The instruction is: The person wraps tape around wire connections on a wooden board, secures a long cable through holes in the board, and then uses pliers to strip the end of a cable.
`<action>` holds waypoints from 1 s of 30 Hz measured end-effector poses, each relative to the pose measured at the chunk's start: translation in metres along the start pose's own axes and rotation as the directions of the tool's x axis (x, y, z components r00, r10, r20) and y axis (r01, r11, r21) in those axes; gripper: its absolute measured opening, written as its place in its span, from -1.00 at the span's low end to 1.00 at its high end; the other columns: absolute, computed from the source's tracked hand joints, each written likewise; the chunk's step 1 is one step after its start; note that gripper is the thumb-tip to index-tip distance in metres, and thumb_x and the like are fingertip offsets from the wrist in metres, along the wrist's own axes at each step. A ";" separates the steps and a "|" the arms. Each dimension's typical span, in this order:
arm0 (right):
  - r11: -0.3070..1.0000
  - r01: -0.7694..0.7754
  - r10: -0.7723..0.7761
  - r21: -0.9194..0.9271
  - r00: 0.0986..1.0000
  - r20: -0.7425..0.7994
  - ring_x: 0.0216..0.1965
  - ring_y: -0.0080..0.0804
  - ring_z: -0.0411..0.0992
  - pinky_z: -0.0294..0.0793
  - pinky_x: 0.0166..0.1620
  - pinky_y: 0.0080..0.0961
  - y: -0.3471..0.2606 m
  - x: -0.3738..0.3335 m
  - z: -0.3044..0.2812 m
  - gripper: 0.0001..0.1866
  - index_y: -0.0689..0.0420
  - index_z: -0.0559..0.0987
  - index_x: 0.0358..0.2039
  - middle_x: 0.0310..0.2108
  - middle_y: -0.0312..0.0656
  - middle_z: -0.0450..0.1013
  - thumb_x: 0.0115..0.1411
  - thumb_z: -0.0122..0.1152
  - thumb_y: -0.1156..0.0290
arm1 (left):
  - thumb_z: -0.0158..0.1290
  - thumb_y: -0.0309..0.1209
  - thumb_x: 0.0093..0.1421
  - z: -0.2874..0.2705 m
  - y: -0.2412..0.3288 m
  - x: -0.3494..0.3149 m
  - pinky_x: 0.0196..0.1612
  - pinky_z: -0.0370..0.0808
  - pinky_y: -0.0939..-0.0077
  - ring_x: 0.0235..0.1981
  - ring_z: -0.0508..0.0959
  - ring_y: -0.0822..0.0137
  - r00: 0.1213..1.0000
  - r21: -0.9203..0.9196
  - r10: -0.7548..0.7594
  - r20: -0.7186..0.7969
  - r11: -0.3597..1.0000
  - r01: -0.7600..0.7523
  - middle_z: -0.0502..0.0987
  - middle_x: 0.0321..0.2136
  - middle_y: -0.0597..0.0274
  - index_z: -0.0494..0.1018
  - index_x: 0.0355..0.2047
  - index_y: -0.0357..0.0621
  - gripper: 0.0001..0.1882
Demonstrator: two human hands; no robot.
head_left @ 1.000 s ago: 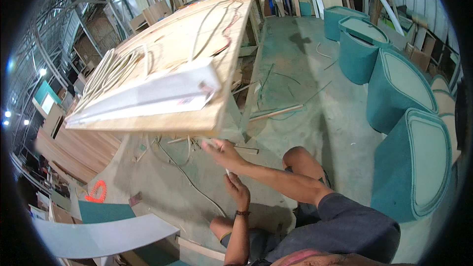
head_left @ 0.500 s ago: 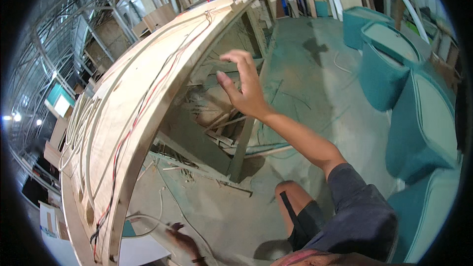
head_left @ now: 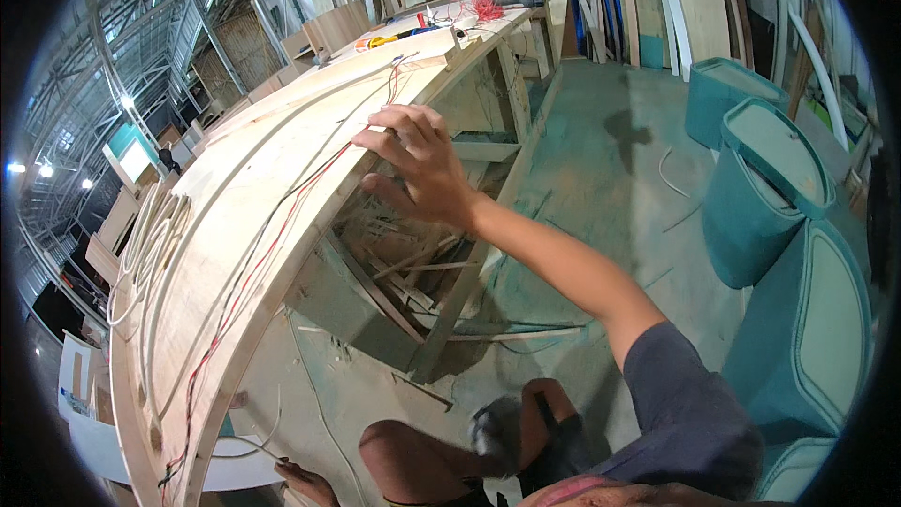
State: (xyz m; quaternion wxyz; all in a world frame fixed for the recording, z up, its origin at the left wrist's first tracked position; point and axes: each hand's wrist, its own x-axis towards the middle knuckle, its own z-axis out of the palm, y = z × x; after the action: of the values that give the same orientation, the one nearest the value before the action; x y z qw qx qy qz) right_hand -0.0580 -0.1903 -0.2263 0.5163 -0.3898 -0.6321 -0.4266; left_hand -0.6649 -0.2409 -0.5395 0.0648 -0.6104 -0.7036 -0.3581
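Note:
My right hand (head_left: 418, 161) reaches over the near edge of a long curved wooden bench (head_left: 235, 192). Its fingers are bent and the thumb stands apart below the edge; I see nothing held in it. By its fingertips, thin red and black wires (head_left: 272, 242) run along the bench top. Low at the left, my left hand (head_left: 310, 483) is partly cut off by the picture's rim. Its fingers look closed on a white cable (head_left: 246, 451) that comes from beside the bench's near end. Coiled white cable (head_left: 155, 225) lies along the bench's far side.
Teal upholstered pieces (head_left: 751, 188) line the right side. Wood scraps (head_left: 413, 272) lie within the bench's open frame. Red wire (head_left: 486, 7) and tools lie at the bench's far end, and boards (head_left: 666, 5) lean against the back wall. My knees show below.
My right hand has moved left, from above the open frame to the bench edge by the wires. My left hand has shifted left and down with the cable. The view has turned somewhat.

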 end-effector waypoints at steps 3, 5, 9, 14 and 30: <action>0.999 0.022 -0.020 -0.040 0.998 0.053 0.17 -0.22 0.29 0.11 0.22 -0.12 0.008 -0.001 -0.001 -0.48 -0.03 0.48 0.07 0.02 -0.17 0.36 0.39 -0.08 -0.16 | -0.14 -0.39 0.46 0.012 0.025 -0.005 0.01 0.52 0.10 -0.03 0.53 -0.26 0.998 0.054 -0.055 -0.043 0.997 0.058 0.51 -0.02 -0.41 0.23 0.21 -0.58 -0.53; 0.998 0.024 -0.020 -0.050 0.997 0.075 0.16 -0.24 0.30 0.11 0.20 -0.14 0.010 -0.001 -0.001 -0.48 -0.04 0.49 0.09 0.02 -0.18 0.37 0.39 -0.07 -0.16 | -0.13 -0.40 0.46 0.020 0.036 0.004 -0.03 0.54 0.13 -0.06 0.55 -0.24 0.976 -0.100 -0.192 -0.100 0.978 0.182 0.52 -0.05 -0.39 0.28 0.17 -0.58 -0.56; 0.999 -0.023 0.030 -0.042 0.984 0.177 0.13 -0.26 0.34 0.07 0.15 -0.12 0.009 0.012 -0.008 -0.45 -0.09 0.52 0.12 0.06 -0.18 0.41 0.37 -0.09 -0.19 | -0.02 -0.19 0.44 0.037 0.048 0.024 0.07 0.55 0.14 0.14 0.51 -0.12 0.868 -0.155 -0.481 -0.125 0.873 0.462 0.40 0.21 -0.26 0.26 0.29 -0.41 -0.41; 0.995 0.017 -0.066 0.101 0.863 0.501 0.00 -0.39 0.42 0.10 0.05 -0.21 0.030 0.061 -0.042 -0.45 -0.09 0.59 0.07 -0.06 -0.22 0.49 0.31 0.02 -0.21 | -0.02 -0.21 0.44 0.038 0.095 0.036 0.06 0.55 0.16 0.11 0.53 -0.06 0.798 -0.043 -0.601 -0.050 0.799 0.599 0.43 0.17 -0.20 0.29 0.26 -0.39 -0.45; 0.919 -0.039 0.377 -0.393 -0.209 0.902 -0.05 0.00 0.53 0.53 -0.05 -0.15 0.439 0.131 0.215 -0.38 0.21 0.53 -0.09 -0.14 0.06 0.54 -0.28 0.43 0.37 | -0.04 -0.25 0.45 -0.007 0.141 -0.003 0.03 0.54 0.25 0.00 0.56 0.13 0.570 0.115 -0.603 0.558 0.737 0.667 0.53 0.03 0.00 0.39 0.16 -0.34 -0.57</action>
State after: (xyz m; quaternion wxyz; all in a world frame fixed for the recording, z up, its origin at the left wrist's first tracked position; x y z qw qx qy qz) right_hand 0.2621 0.1646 -0.0595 -0.1319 -0.7287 -0.6703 0.0481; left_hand -0.5393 -0.2479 -0.4760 -0.3106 -0.3958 -0.8410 -0.1989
